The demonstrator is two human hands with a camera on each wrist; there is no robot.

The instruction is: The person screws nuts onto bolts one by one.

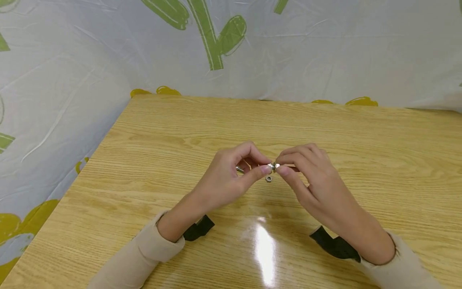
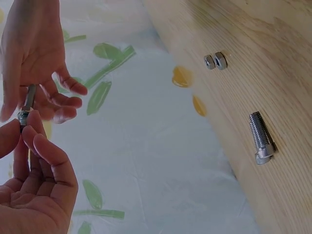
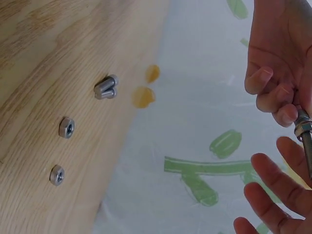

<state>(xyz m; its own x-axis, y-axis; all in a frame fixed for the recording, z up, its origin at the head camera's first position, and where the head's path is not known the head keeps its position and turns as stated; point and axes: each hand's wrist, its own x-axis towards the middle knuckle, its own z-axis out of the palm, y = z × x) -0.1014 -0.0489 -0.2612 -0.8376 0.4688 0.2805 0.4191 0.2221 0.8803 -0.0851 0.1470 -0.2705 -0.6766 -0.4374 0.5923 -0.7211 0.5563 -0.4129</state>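
Holds small metal bolt point(image 2: 30, 95) raised off counter point(image 1: 180, 120), approx. ctr of head view, btwn both hands. Pinches bolt w/ L grip point(image 1: 232, 174), thumb + forefinger bent to meet on it, right beside nut point(image 3: 303, 128) sitting round shaft. Pinches same bolt from opp. side w/ R grip point(image 1: 314, 180), thumb + forefinger tips drawn together. Has both grips nearly tip to tip, w/ only short bit of shiny metal showing btwn. Shows R grip's other fingers loosely spread in wrist views. Can't tell exactly which part lies under each thumb; too small + partly hidden.

Shows also metal rod point(image 1: 240, 169) inside curve of L grip, head view; can't tell if part of same bolt or separate pc.

Has on counter 2 loose bolts point(image 3: 106, 87), side by side, touching, lying flat. Has nearby 1 loose nut point(image 3: 67, 127) + another nut point(image 3: 57, 175), a bit apart from each other. Shows just one of these nuts in head view, right below fingertips.

Wears beige L sleeve point(image 1: 159, 245) + matching R sleeve point(image 1: 400, 261), w/ black strap point(image 1: 198, 229) under L wrist + 2nd strap point(image 1: 335, 245) under R. Backs onto pale sheet point(image 1: 325, 60) w/ green + yellow plant print, past far edge of counter.
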